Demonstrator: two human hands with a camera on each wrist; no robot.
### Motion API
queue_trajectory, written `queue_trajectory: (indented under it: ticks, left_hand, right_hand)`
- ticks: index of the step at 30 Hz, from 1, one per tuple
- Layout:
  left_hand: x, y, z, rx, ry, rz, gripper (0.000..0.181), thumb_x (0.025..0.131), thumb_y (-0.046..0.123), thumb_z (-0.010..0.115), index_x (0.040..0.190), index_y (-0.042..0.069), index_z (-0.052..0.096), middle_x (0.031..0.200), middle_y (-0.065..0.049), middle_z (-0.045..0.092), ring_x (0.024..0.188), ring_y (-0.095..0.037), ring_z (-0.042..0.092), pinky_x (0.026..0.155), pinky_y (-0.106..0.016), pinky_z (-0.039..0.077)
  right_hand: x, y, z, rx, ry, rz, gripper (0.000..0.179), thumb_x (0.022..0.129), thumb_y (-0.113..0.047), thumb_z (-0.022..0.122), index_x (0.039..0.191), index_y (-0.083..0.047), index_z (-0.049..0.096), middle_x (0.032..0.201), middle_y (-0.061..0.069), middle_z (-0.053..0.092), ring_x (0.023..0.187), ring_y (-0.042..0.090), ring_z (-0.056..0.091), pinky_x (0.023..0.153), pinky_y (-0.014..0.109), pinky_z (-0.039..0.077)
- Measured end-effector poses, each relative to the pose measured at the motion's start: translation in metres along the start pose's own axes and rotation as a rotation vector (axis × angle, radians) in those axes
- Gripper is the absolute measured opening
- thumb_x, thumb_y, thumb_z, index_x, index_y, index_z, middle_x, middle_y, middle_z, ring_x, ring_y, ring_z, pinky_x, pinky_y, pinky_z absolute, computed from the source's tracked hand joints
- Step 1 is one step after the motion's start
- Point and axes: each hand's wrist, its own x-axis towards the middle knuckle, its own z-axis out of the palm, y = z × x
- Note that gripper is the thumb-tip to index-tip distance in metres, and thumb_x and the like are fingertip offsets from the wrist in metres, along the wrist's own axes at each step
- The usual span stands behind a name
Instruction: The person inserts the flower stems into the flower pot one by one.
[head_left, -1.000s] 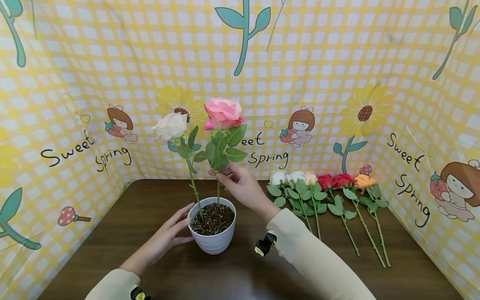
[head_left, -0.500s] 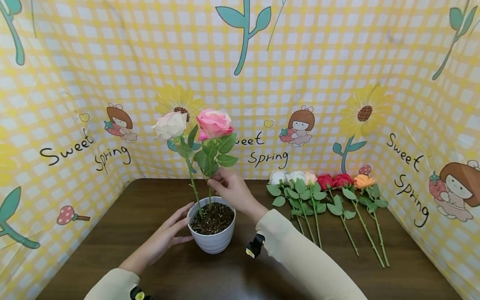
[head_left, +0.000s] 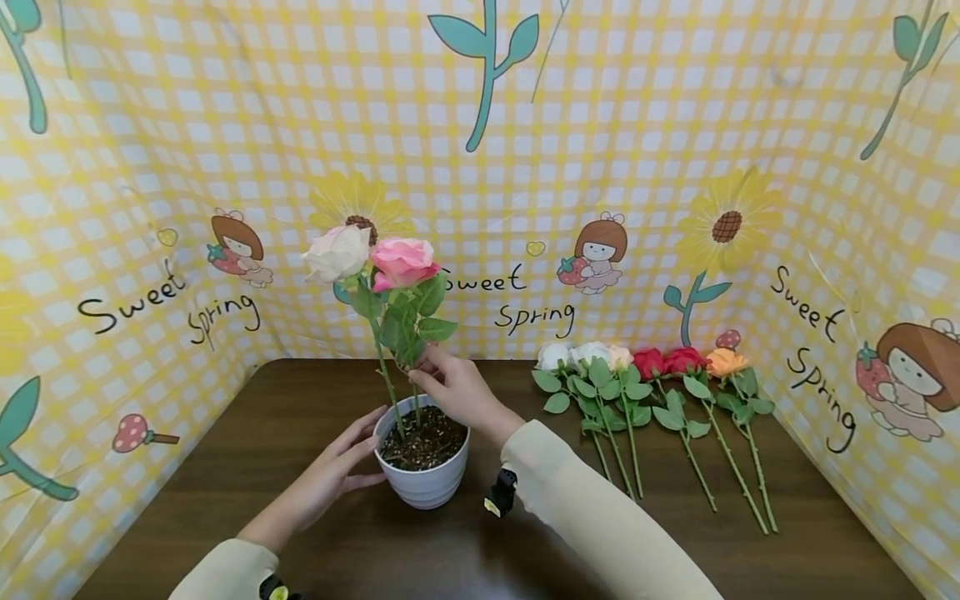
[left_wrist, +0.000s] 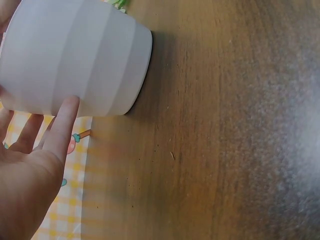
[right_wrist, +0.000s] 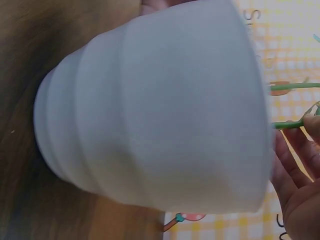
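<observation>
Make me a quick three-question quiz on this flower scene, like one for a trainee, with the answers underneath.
1. Which hand holds the pink rose?
2. True or false: the left hand touches the white pot.
3. What colour is the bloom at the right end, in the head view, of the row of roses lying on the table? A: white; B: red; C: orange.

Key
1. The right hand.
2. True.
3. C.
</observation>
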Motion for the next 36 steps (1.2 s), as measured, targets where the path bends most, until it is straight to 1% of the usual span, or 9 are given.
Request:
queue_trajectory:
  ticks: [2,5,10,16,20,26,31,34,36]
  left_hand:
    - [0.000,0.000,0.000,0.001,-0.004,0.006,0.056,0.110,0.025,0.038,0.161,0.014,0.018,0.157,-0.023,0.019,0.141,-0.041,0.022,0.099,-0.053,0.050]
    - [0.000,-0.001,-0.001,0.002,-0.011,0.014,0.055,0.110,0.026,0.038,0.161,0.014,0.018,0.157,-0.024,0.019,0.141,-0.041,0.023,0.100,-0.054,0.049]
    - [0.000,-0.002,0.000,0.004,-0.010,0.004,0.055,0.110,0.026,0.038,0.161,0.014,0.019,0.157,-0.024,0.021,0.141,-0.041,0.024,0.100,-0.053,0.049]
    - [0.000,-0.002,0.000,0.004,-0.003,-0.002,0.055,0.110,0.027,0.038,0.161,0.016,0.020,0.157,-0.024,0.020,0.141,-0.042,0.024,0.100,-0.052,0.050]
    - [0.000,-0.003,0.000,0.003,0.001,0.002,0.055,0.110,0.027,0.039,0.161,0.015,0.020,0.157,-0.024,0.021,0.140,-0.041,0.025,0.100,-0.052,0.050]
    - [-0.001,-0.004,0.000,0.001,0.001,0.001,0.056,0.110,0.026,0.038,0.161,0.014,0.019,0.157,-0.024,0.021,0.140,-0.041,0.025,0.099,-0.051,0.050]
    - [-0.001,-0.004,-0.001,0.003,0.002,0.005,0.055,0.110,0.026,0.038,0.161,0.014,0.019,0.156,-0.024,0.022,0.140,-0.041,0.026,0.099,-0.052,0.050]
    - [0.000,-0.003,-0.001,0.007,0.003,0.006,0.055,0.110,0.027,0.038,0.161,0.014,0.019,0.156,-0.024,0.022,0.140,-0.042,0.026,0.100,-0.051,0.050]
    - [0.000,-0.002,-0.001,0.007,0.001,0.003,0.056,0.110,0.027,0.038,0.161,0.014,0.019,0.156,-0.025,0.021,0.140,-0.042,0.026,0.100,-0.052,0.050]
  right_hand:
    - [-0.001,0.001,0.002,-0.019,-0.012,-0.001,0.011,0.103,-0.021,0.059,0.105,-0.011,0.064,0.093,0.007,0.071,0.078,0.007,0.063,0.065,0.022,0.052]
    - [-0.002,0.005,0.005,-0.043,-0.012,-0.024,0.010,0.103,-0.020,0.059,0.106,-0.012,0.064,0.092,0.003,0.070,0.079,0.006,0.063,0.066,0.021,0.052]
    - [-0.004,0.012,0.011,-0.058,0.003,-0.063,0.007,0.102,-0.017,0.060,0.107,-0.012,0.062,0.092,0.001,0.070,0.080,0.006,0.063,0.066,0.020,0.052]
    - [-0.006,0.017,0.011,-0.075,0.014,-0.046,0.007,0.102,-0.019,0.062,0.101,-0.012,0.064,0.089,-0.001,0.070,0.078,0.005,0.062,0.065,0.020,0.052]
    - [-0.006,0.021,0.010,-0.071,0.000,-0.026,0.009,0.101,-0.020,0.063,0.104,-0.012,0.065,0.089,-0.001,0.070,0.076,0.004,0.062,0.064,0.021,0.052]
    - [-0.008,0.028,0.008,-0.037,-0.016,-0.029,0.009,0.101,-0.021,0.064,0.106,-0.014,0.066,0.089,-0.002,0.071,0.076,0.004,0.064,0.065,0.021,0.054]
    - [-0.007,0.026,0.007,-0.032,-0.033,-0.072,0.010,0.101,-0.021,0.064,0.105,-0.013,0.067,0.090,-0.001,0.073,0.079,0.009,0.067,0.065,0.020,0.055]
    - [-0.005,0.024,0.008,-0.061,-0.031,-0.101,0.009,0.100,-0.020,0.064,0.103,-0.012,0.067,0.089,-0.001,0.073,0.076,0.007,0.066,0.064,0.019,0.053]
    - [-0.004,0.023,0.009,-0.099,-0.026,-0.104,0.008,0.100,-0.022,0.065,0.100,-0.014,0.067,0.086,-0.003,0.071,0.071,0.003,0.061,0.062,0.018,0.051]
